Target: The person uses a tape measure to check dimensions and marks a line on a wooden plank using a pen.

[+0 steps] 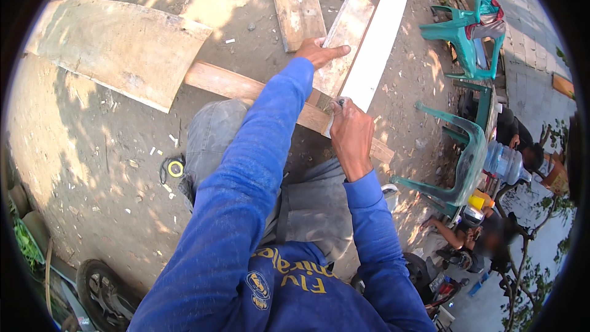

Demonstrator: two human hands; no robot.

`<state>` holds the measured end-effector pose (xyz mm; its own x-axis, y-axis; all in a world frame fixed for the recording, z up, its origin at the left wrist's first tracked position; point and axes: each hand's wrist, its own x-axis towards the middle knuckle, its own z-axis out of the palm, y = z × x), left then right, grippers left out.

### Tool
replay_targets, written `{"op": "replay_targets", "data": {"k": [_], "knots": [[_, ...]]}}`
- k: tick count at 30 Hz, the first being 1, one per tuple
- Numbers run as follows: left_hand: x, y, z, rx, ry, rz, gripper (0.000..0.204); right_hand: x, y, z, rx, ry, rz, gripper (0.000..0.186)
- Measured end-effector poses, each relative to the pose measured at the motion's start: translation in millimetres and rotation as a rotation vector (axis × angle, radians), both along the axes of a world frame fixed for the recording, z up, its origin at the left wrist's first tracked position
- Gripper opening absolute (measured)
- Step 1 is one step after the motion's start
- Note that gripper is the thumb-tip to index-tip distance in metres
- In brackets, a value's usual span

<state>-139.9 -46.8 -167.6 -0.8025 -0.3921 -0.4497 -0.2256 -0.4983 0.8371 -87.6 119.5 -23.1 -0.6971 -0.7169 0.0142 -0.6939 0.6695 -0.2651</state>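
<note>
My left hand (321,54) is at the left edge of a weathered wooden board (344,27), its thumb stretched across the top face and its other fingers mostly hidden at the edge. Beside that board runs a long white plank (384,31), slanting away to the far right. My right hand (353,126) is closed at the plank's near end, pinching something small and dark, too covered to name. Under both pieces, a wooden beam (227,80) lies crosswise in front of my knees.
A wide plywood sheet (117,43) lies at left, a short board (297,6) farther off. A tape measure (176,168) rests by my left leg. Green plastic chairs (461,34), a water jug (504,161) and other people (479,233) are at right; a wheel (104,292) is lower left.
</note>
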Motion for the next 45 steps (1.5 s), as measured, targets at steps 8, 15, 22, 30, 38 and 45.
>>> {"op": "replay_targets", "data": {"k": [8,15,22,30,38,45], "knots": [[15.7,-13.8,4.0,0.007,-0.031,0.08,0.08,31.0,99.7,18.0,-0.574,-0.478,-0.381,0.025],[71.1,-43.3,68.5,-0.182,0.03,0.283,0.055,16.2,136.6,21.5,-0.625,-0.623,-0.585,0.03],[130.1,-24.9,123.1,-0.093,0.228,0.463,0.05,-43.6,32.8,-7.9,-0.757,-0.671,-0.368,0.064],[162.1,-20.6,135.1,-0.44,-0.062,0.144,0.082,-31.1,70.4,23.4,-0.852,-1.298,-0.231,0.042],[271.5,-82.8,107.9,-1.646,-0.81,0.022,0.081,-56.5,95.6,46.3,-0.713,-0.645,-0.052,0.047],[299.6,-106.2,88.6,-1.61,-0.767,-0.16,0.063,-49.0,15.5,98.3,-0.228,-0.136,0.161,0.042]]}}
